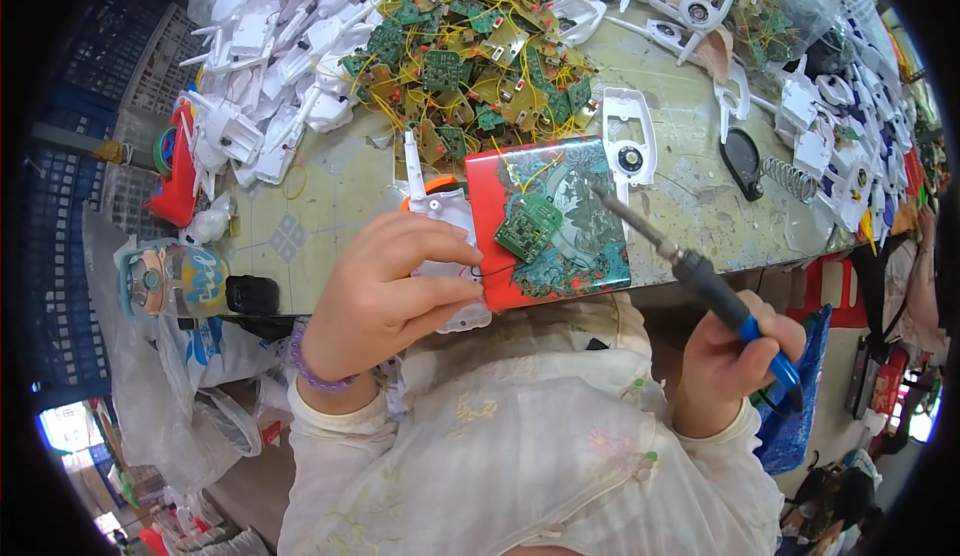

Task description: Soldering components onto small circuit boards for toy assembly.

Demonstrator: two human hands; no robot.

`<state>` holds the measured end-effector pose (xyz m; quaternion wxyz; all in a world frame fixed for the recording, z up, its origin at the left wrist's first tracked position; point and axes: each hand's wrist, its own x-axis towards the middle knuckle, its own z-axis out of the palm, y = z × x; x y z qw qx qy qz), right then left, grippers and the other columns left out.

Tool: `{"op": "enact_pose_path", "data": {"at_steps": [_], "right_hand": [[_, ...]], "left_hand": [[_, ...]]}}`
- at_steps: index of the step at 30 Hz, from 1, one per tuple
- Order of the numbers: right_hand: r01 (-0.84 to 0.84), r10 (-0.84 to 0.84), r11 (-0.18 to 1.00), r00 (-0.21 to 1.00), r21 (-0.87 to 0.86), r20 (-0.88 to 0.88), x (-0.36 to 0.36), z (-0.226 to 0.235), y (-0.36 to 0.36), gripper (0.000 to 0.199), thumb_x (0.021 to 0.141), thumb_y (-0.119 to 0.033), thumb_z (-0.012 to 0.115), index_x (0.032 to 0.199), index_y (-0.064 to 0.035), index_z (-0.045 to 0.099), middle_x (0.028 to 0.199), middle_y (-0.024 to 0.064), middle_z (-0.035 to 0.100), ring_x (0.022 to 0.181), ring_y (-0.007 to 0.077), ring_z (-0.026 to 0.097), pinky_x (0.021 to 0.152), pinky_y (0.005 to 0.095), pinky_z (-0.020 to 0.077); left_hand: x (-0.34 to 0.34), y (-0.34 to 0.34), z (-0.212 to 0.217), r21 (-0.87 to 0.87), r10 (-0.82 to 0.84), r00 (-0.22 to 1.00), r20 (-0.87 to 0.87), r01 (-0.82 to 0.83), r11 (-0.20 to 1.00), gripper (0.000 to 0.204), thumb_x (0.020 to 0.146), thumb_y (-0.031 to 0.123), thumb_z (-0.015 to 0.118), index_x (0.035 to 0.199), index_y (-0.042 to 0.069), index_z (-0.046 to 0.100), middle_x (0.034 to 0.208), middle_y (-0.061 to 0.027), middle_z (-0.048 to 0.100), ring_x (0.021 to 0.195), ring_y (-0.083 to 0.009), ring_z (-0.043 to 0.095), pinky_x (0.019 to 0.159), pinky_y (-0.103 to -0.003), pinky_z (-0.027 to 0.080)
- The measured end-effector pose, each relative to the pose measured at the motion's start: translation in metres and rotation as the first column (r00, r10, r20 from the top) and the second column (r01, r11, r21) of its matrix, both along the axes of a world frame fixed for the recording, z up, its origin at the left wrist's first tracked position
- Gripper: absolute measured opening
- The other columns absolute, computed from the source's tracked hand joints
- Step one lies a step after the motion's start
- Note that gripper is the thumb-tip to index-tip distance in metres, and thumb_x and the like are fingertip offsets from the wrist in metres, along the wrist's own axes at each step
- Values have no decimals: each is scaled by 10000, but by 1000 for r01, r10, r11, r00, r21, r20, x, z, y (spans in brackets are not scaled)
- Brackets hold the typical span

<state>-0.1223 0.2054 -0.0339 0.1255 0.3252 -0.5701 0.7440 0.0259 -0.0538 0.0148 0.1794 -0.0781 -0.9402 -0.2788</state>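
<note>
My left hand (390, 281) lies across a white plastic housing (452, 213), its fingers bent over the part and hiding much of it. A thin dark wire (498, 272) runs out beside the fingertips toward a green circuit board (530, 228). That board, with yellow wires attached, rests on a red and dark patterned flat box or book (487, 191). To the right, my right hand (738, 351) is closed round the blue and black handle of a soldering iron (705, 281). Its tip points up and left, above the box's right edge and apart from the board.
A heap of circuit boards with yellow wires (470, 66) covers the table's back middle. White plastic housings (270, 46) pile up at the back left, with more (835, 136) at right. A white frame (628, 136), black oval part (741, 163), spring (790, 178) and jar (195, 281) stand around.
</note>
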Motion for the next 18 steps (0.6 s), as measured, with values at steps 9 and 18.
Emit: {"op": "enact_pose_path", "data": {"at_steps": [9, 18], "right_hand": [[-183, 183, 982, 983, -36, 8, -7, -14, -12, 308, 943, -317, 537, 1083, -71, 417, 681, 99, 547, 535, 140, 527, 467, 229, 413], [-172, 172, 984, 985, -48, 7, -6, -18, -10, 309, 936, -296, 551, 1069, -48, 424, 683, 105, 557, 532, 144, 537, 460, 231, 409]], "left_hand": [[-19, 21, -12, 122, 221, 973, -59, -213, 969, 139, 718, 67, 731, 848, 76, 682, 771, -42, 650, 763, -212, 615, 786, -360, 449], [-31, 47, -17, 173, 404, 911, -82, -386, 906, 120, 652, 24, 719, 732, 51, 634, 880, -64, 615, 762, -242, 588, 694, -342, 453]]}}
